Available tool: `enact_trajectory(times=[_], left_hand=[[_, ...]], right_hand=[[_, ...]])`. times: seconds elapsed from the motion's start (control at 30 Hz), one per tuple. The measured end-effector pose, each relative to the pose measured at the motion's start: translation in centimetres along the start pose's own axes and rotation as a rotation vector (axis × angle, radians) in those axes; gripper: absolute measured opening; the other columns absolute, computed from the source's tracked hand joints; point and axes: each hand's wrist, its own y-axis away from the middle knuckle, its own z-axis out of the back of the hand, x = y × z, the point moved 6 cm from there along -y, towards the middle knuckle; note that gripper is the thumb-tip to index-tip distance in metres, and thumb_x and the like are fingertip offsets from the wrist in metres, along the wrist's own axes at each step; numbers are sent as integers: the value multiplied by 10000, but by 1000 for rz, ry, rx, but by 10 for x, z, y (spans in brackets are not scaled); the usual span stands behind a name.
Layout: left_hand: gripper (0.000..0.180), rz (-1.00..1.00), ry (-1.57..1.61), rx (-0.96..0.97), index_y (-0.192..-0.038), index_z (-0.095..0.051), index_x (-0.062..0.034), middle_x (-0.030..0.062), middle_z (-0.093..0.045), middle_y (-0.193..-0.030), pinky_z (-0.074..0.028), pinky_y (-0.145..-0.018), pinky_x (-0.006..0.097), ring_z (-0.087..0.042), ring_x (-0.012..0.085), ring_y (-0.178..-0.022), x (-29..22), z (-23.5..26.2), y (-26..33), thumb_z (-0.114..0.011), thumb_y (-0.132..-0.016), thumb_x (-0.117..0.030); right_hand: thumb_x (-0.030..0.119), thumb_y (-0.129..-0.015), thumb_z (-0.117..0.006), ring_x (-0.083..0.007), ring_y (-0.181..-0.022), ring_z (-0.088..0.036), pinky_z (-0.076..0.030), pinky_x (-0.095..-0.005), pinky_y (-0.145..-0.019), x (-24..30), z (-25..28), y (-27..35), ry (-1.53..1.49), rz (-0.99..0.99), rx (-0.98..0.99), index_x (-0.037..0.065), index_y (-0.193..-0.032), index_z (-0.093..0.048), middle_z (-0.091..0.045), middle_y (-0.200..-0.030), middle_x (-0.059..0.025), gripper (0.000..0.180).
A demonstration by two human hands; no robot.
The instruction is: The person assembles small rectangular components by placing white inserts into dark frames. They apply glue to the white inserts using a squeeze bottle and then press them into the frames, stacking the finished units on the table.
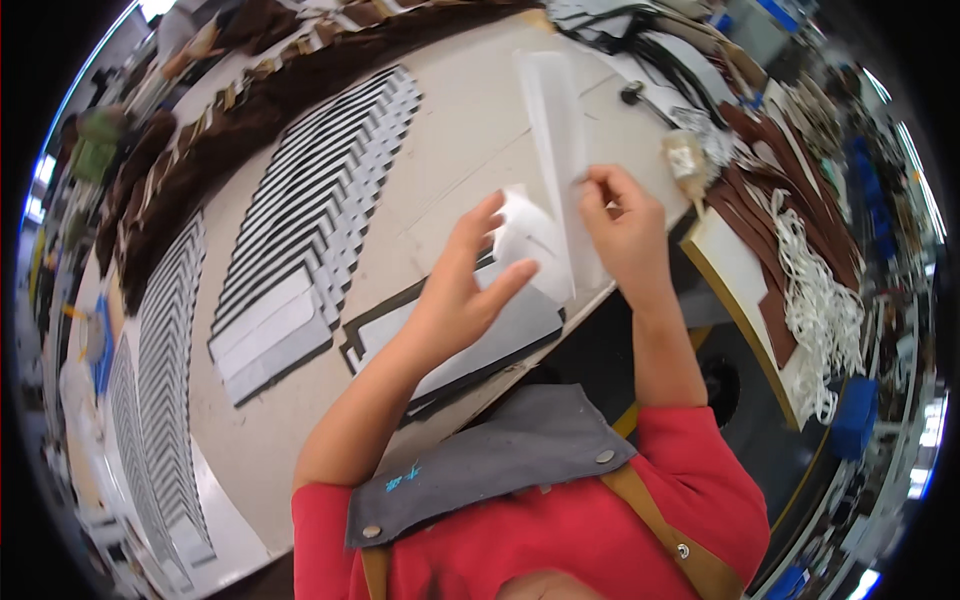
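Between the left hand (472, 285) and the right hand (627, 228), held apart, are one white piece (527, 238), the left spread against it with its grip unclear, and one translucent strip (556, 120) pinched by the right. Left of both, three rows of overlapping black-edged pieces (310, 180) line the beige worktop (450, 125); rightward, one white cord bundle (815, 300) lies in the cluttered workroom (882, 205).

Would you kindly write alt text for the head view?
A person's right hand pinches a long translucent strip above a worktable, while the open left hand is at a curved white sheet. To their left lie rows of overlapping black-edged grey panels.
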Motion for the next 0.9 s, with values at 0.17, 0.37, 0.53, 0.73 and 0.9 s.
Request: enact_trajectory(times=[0.17, 0.37, 0.53, 0.73, 0.9], left_hand=[[446, 210, 259, -53, -1335, -365, 23, 148, -487, -1276, -384, -993, 351, -480, 195, -1170, 15, 6, 7, -489, -937, -137], [286, 356, 452, -270, -1189, -515, 31, 100, -621, -1038, -485, -822, 277, -606, 154, -929, 52, 28, 19, -432, -941, -84], [247, 273, 474, -551, -1149, -496, 16, 120, -610, -1033, -519, -762, 281, -624, 154, -869, 107, 103, 43, -430, -936, -92], [537, 104, -80, -620, -1404, -254, -102, 106, -627, -853, -438, -571, 228, -536, 102, -625, 60, 109, 30, -432, -908, 2], [271, 4, -271, -312, -1187, -553, -22, 71, -630, -916, -456, -681, 224, -563, 89, -780, 42, 61, 5, -487, -932, -84]], right_hand=[[81, -839, -580, -115, -654, -578, -475, -260, -545, -6, -68, 26, -213, -82, 249, -28, -897, -597, -598, -724, -79, 125], [112, -866, -595, -63, -655, -543, -454, -219, -579, -31, -76, 32, -699, -427, 358, -6, -913, -603, -586, -738, -6, 127], [150, -871, -576, -131, -815, -599, -489, -246, -724, -71, 20, -3, -613, -405, -253, 28, -934, -598, -613, -928, -51, 139], [112, -895, -557, -62, -669, -533, -442, -199, -577, -65, 37, -12, -329, -136, -256, 25, -899, -586, -578, -785, 2, 92], [59, -833, -610, -143, -578, -528, -438, -260, -541, -5, -60, 15, -98, 165, 58, 8, -852, -586, -570, -715, -74, 60]])
